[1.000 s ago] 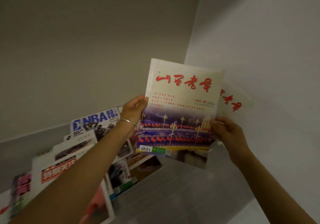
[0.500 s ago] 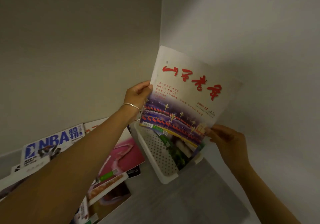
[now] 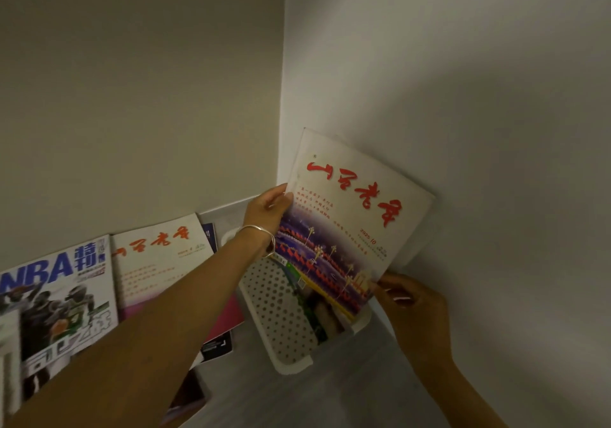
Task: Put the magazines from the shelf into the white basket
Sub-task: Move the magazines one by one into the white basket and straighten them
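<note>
Grey shelf board (image 3: 330, 398) nearest, at 6 o'clock, with a left forearm (image 3: 148, 345) reaching in from 7 o'clock and a right forearm (image 3: 463, 391) from 5 o'clock.

Just beyond, white basket (image 3: 294, 365) with a dotted, perforated wall, standing on the board near the corner, long side running toward 11 o'clock. Inside it, a few upright magazines (image 3: 325, 323), green and yellow edges showing, titles too blurred to read.

Right hand (image 3: 416, 308) at 3 o'clock of the basket, fingers curled, thumb and fingertips pinching the lower right corner of the held magazine (image 3: 357, 229). Left hand (image 3: 267, 209) at 11 o'clock of the basket, silver bangle (image 3: 258, 229) on the wrist, thumb on the cover and fingers behind, gripping the left edge.

Held magazine cream-covered, red brush characters above a purple and red photo band, tilted with its top toward 1 o'clock, bottom edge down inside the basket's open top, upper right corner close against the side wall; touching or not, cannot tell.

Over at 9 o'clock, lying flat on the shelf and overlapping: NBA magazine (image 3: 59, 295) with players on the cover, beside it a second cream magazine (image 3: 158, 262) with the same red characters, a pink cover (image 3: 231, 315) partly beneath that, a dark booklet (image 3: 220, 350) at the pink one's near edge.

Farthest, beige back wall (image 3: 132, 97) at 11 o'clock and paler side wall (image 3: 463, 97) at 2 o'clock, meeting in a vertical corner at 12.
</note>
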The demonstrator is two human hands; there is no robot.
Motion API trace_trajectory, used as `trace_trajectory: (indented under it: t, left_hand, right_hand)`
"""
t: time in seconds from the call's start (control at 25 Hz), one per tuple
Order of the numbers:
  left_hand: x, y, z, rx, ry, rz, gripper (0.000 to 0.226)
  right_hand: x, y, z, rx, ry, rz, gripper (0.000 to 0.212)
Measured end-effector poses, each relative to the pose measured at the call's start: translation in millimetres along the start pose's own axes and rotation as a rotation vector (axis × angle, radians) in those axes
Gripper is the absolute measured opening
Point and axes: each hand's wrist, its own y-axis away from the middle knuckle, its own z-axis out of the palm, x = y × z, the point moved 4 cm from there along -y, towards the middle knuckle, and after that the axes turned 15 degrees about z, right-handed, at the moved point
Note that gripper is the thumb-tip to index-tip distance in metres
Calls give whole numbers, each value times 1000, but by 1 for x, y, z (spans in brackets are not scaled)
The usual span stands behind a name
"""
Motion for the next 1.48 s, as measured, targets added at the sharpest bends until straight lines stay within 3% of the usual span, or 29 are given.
trace_trajectory:
  t: [0.2, 0.48, 0.84, 1.04, 1.24, 1.4, 1.48]
  left_hand:
    - [-3, 1, 10, -130, -204, 62, 39]
    - [-8, 4, 27, -237, -233, 91, 46]
    - [-13, 43, -3, -167, -151, 21, 50]
    - [7, 83, -59, -136, -112, 52, 36]
    - [17, 132, -155, -78, -244, 3, 49]
    - [6, 180, -262, -10, -383, -105, 61]
    - [-2, 203, -314, 39, -461, -160, 64]
  right_hand:
    - [1, 1, 2, 70, 69, 46, 18]
    - [18, 10, 5, 96, 212, 128, 16]
    - [15, 16, 3, 121, 170, 106, 17]
    - [-9, 42, 18, 148, 81, 67, 18]
    - [-43, 95, 103, -70, -41, 75, 14]
    - [-67, 149, 194, -369, -49, 32, 25]
    - [-70, 175, 235, -487, -21, 116, 31]
